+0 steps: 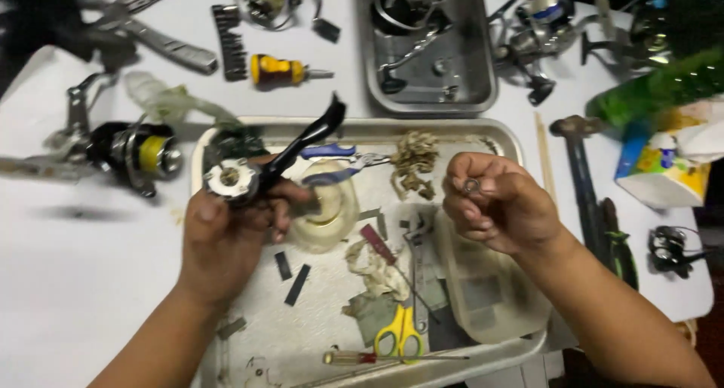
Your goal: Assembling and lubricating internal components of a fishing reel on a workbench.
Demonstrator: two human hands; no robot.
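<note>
Leftmost, well out from the left hand [226, 233], a fishing reel with a yellow spool [136, 153] lies on the white bench [68, 282]. That hand is clamped around a stripped black reel body [240, 178], whose round metal face points up toward the camera and whose long black arm sticks up and away to the right. The hold looks firm, which suits the work: keeping the open face level and steady should give the small part a clean seat.

Between the two hands sits a shallow metal tray [507, 135], and both hands hover over it. In it, just right of the left hand, are a clear round dish [328, 207] and blue-handled pliers [339, 162]; further on lie a tuft of tangled brown fibre [413, 162], crumpled rags [377, 275], dark strips, a slim screwdriver [377, 355] and yellow-handled scissors [400, 331] near the front rim. A clear plastic tub [490, 290] rests under the right wrist.

The right hand [501, 203] is closed, pinching a small metal ring [472, 185] between thumb and fingertips, well apart from the reel body. Holding it flat by the rim seems wise, since it is small enough to slip.

Beyond the hands, a second deeper metal tray [483, 71] holds reel parts; I cannot tell which.
</note>
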